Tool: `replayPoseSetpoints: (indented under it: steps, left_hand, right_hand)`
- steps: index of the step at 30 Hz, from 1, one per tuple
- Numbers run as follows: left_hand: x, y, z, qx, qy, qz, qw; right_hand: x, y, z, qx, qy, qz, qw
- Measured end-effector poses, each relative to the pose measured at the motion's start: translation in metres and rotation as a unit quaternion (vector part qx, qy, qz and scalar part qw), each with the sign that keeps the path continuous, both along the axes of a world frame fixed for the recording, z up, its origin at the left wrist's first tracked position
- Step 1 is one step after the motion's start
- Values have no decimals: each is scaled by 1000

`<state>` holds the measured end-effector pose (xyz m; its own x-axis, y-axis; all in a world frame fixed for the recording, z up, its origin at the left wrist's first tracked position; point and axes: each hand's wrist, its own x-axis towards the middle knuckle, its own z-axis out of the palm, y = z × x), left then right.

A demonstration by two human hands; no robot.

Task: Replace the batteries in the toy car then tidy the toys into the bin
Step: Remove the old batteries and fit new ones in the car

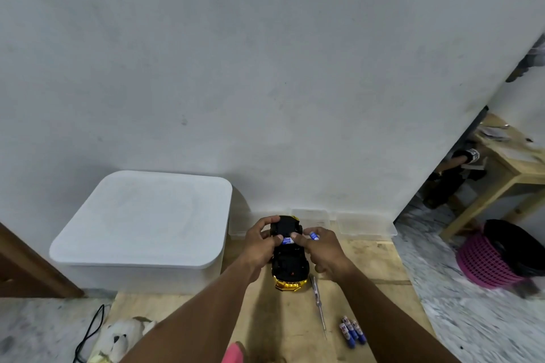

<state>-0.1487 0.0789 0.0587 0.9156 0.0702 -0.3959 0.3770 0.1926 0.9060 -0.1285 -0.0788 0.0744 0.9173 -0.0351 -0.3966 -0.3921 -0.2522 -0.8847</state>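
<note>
A gold toy car (290, 262) lies upside down on the wooden board, its black underside facing up. My left hand (262, 240) grips the car's far end, thumb on a blue-and-white battery (287, 241) in the open compartment. My right hand (320, 247) presses that same battery with a fingertip and holds another blue battery (314, 235) between its fingers. Three blue batteries (352, 331) lie on the board at the near right. A large white bin (141, 224) with its lid on stands to the left against the wall.
A thin screwdriver (319, 305) lies right of the car. A white plush bear (124, 339) and a black cable (91, 330) are at the near left. Two clear shallow trays (365, 225) line the wall. A pink basket (495, 256) and wooden table (513, 162) stand at right.
</note>
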Motion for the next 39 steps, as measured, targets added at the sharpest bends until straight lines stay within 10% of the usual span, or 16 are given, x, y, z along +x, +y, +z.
replayPoseSetpoints:
  steps: [9, 14, 20, 31, 39]
  left_hand:
    - [-1, 12, 5, -14, 36, -29, 999]
    - [-1, 16, 7, -26, 47, -38, 998]
    - [-4, 14, 9, -25, 55, -35, 998]
    - [-3, 2, 14, -36, 58, -37, 997]
    - [-4, 1, 15, -29, 59, -37, 997]
  right_hand:
    - [-4, 4, 7, -112, -32, 46, 992]
    - [6, -13, 14, 222, 114, -32, 968]
    - [11, -29, 25, 296, 130, 24, 946]
    - [3, -28, 36, 62, 30, 33, 997]
    - [-3, -25, 40, -153, -95, 173, 968]
